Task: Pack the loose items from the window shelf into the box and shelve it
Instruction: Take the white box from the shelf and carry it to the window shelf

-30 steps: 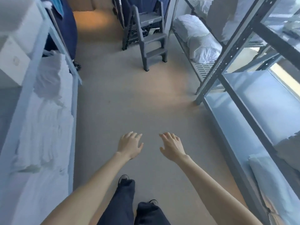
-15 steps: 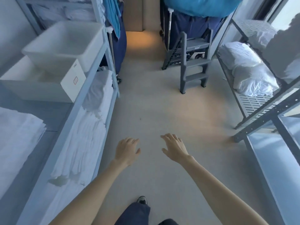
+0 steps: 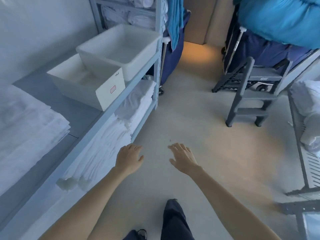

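Observation:
A white cardboard box (image 3: 110, 91) with a red-outlined label stands open on the left shelf (image 3: 110, 110), its front corner at the shelf edge. Behind it sits a white plastic tub (image 3: 136, 64). My left hand (image 3: 129, 157) and my right hand (image 3: 183, 157) hover side by side over the floor, palms down, fingers relaxed, holding nothing. Both are well below and to the right of the box. What lies inside the box is not clear.
Folded white linen (image 3: 26, 129) lies on the left shelf, with more stacks (image 3: 110, 139) on the level below. A grey step stool (image 3: 251, 94) stands ahead on the right. Blue laundry carts (image 3: 270, 51) stand beyond. A wire rack with white bundles (image 3: 310, 118) is at the right.
The view has swung left: the window-side shelving has slid out of frame and the left shelf with the box and tub has come in. My hands keep the same open pose.

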Demonstrator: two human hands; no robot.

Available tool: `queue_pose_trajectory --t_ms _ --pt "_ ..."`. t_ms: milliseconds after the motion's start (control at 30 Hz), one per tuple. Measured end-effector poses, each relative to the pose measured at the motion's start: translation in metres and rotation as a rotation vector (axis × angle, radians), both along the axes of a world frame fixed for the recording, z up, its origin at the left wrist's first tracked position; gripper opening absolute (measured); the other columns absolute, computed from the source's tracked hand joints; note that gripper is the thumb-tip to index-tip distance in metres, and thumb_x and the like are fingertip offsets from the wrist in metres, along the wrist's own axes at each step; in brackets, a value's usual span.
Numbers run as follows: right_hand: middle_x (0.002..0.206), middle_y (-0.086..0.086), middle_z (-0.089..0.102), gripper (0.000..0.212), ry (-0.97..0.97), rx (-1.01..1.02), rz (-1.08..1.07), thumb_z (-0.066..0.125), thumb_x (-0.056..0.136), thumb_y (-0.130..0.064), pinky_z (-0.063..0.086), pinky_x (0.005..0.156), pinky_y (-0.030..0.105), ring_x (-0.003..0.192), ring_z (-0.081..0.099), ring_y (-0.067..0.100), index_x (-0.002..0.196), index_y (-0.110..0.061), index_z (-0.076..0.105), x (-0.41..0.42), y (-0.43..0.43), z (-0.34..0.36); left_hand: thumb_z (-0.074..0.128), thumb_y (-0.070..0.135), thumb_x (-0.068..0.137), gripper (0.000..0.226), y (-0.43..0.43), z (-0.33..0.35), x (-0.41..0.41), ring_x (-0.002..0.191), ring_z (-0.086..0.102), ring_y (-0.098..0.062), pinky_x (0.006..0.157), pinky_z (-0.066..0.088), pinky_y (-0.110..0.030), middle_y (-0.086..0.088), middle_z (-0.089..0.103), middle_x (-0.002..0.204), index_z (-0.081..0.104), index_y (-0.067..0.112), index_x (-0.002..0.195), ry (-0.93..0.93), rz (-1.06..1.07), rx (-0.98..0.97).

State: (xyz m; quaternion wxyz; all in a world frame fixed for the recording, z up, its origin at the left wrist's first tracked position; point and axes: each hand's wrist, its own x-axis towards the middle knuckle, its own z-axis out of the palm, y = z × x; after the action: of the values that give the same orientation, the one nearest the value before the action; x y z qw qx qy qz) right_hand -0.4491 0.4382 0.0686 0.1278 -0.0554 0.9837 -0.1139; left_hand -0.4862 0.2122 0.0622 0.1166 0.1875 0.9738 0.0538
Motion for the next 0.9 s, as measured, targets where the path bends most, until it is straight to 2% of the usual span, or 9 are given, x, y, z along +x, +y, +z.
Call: queue_pose_trajectory --t_ms 167,333,600,900 --pt "0.144 0.005 0.036 0.054 0.036 0.0 0.147 0.052 0.091 -0.028 0.026 0.107 0.035 0.133 0.033 0.023 0.14 -0.018 0.034 -0.066 0.034 0.016 0.04 0.042 0.094 0.048 0.038 0.013 -0.031 0.124 0.047 -0.016 0.101 0.037 -0.031 0.003 0.055 0.131 0.045 0.02 0.137 0.068 0.142 0.039" --pt "0.142 0.003 0.038 0.052 0.056 0.022 0.306 0.052 0.091 -0.028 0.029 0.105 0.035 0.13 0.035 0.023 0.139 -0.018 0.035 -0.117 0.046 0.025 0.038 0.042 0.095 0.049 0.056 0.015 -0.046 0.13 0.04 -0.018 0.106 0.033 -0.033 0.003 0.05 0.136 0.041 0.022 0.14 0.063 0.308 0.04" --pt "0.141 0.003 0.04 0.052 0.051 0.011 0.498 0.052 0.092 -0.028 0.029 0.104 0.035 0.13 0.036 0.024 0.14 -0.017 0.035 -0.172 0.02 0.022 0.036 0.042 0.096 0.049 0.032 0.017 -0.06 0.132 0.037 -0.018 0.106 0.03 -0.033 0.004 0.049 0.138 0.039 0.021 0.14 0.063 0.495 -0.018" --pt "0.14 0.003 0.042 0.051 0.126 -0.015 0.632 0.053 0.09 -0.023 0.035 0.101 0.033 0.127 0.04 0.023 0.139 -0.018 0.038 -0.243 -0.03 0.026 0.035 0.047 0.096 0.051 -0.003 0.022 -0.122 0.138 0.031 -0.018 0.112 0.025 -0.034 0.003 0.039 0.147 0.036 0.025 0.142 0.109 0.594 -0.01"
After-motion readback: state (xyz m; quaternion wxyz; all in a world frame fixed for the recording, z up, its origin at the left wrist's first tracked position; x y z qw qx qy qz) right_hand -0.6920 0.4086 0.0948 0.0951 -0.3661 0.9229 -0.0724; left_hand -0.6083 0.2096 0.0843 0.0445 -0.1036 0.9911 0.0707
